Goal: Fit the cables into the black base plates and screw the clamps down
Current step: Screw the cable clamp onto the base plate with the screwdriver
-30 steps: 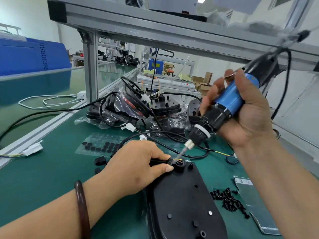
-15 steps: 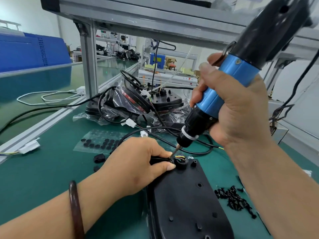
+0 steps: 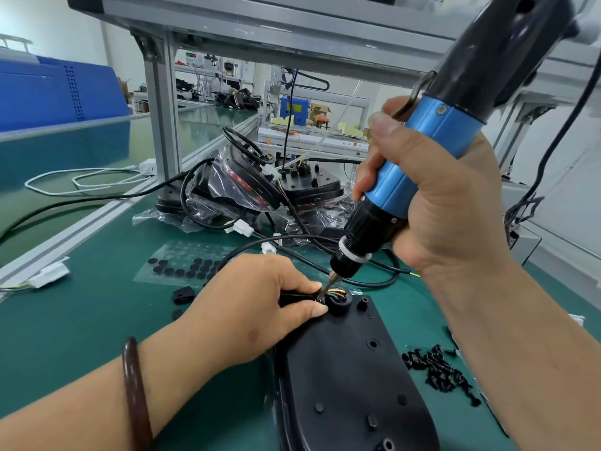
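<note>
A green bench mat (image 3: pixel 81 320) fills the scene under a grey aluminium frame (image 3: pixel 162 125). At its far middle lies a heap of black plates and cables in clear plastic (image 3: pixel 247 193). The black base plate (image 3: pixel 344 385) lies flat at the near middle, narrow end pointing away. Above it, a blue and black electric screwdriver (image 3: pixel 435 135) slants down from the upper right, its bit tip on the plate's far end just left of a round boss (image 3: pixel 340 305) where coloured wires (image 3: pixel 335 291) enter. The right hand (image 3: pixel 452 209) is wrapped tightly round the blue barrel. The left hand (image 3: pixel 250 307), with a dark bracelet (image 3: pixel 136 395) on its wrist, curls over the plate's far left corner and pinches the black cable (image 3: pixel 294 296) beside the bit; any clamp there is hidden by the fingers. A loose pile of black screws (image 3: pixel 439 372) sits right of the plate, touching nothing. A clear sheet of round black pads (image 3: pixel 185 266) lies left of the hand, further away.
</note>
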A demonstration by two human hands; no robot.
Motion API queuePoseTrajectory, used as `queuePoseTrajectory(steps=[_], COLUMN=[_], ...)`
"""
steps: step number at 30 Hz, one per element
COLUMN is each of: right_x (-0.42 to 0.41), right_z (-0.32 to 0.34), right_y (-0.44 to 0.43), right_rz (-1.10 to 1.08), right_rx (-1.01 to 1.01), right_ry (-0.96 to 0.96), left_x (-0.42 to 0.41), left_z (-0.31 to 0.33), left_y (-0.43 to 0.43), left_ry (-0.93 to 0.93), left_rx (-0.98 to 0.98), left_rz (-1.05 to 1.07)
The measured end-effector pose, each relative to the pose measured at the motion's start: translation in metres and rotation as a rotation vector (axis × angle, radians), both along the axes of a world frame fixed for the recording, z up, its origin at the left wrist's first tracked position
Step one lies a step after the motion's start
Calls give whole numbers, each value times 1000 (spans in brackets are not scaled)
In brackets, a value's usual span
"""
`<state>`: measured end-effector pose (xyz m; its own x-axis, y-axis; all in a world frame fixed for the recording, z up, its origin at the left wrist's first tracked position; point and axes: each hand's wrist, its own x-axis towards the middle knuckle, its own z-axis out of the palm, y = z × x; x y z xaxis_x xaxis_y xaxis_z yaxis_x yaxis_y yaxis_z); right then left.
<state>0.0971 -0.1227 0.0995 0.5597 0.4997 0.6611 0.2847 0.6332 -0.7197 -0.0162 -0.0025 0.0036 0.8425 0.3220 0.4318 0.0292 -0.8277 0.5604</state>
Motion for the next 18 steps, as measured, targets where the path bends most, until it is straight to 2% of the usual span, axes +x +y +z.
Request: queuePoseTrajectory(steps=[5,13,18], right_x=[-1,-5,-7], right_z=[1,7,10], right_y=[2,16,19], right_rz=[7,36,101], right_rx=[-1,-50,-84], right_ry=[-29,-205,-224], left_x=[0,1,0], left_z=[0,-1,-1], left_y=[-1,-2,-1], left_ry=[-3,-25,-7], left_rx=[3,8,22], left_rz=[4,29,29])
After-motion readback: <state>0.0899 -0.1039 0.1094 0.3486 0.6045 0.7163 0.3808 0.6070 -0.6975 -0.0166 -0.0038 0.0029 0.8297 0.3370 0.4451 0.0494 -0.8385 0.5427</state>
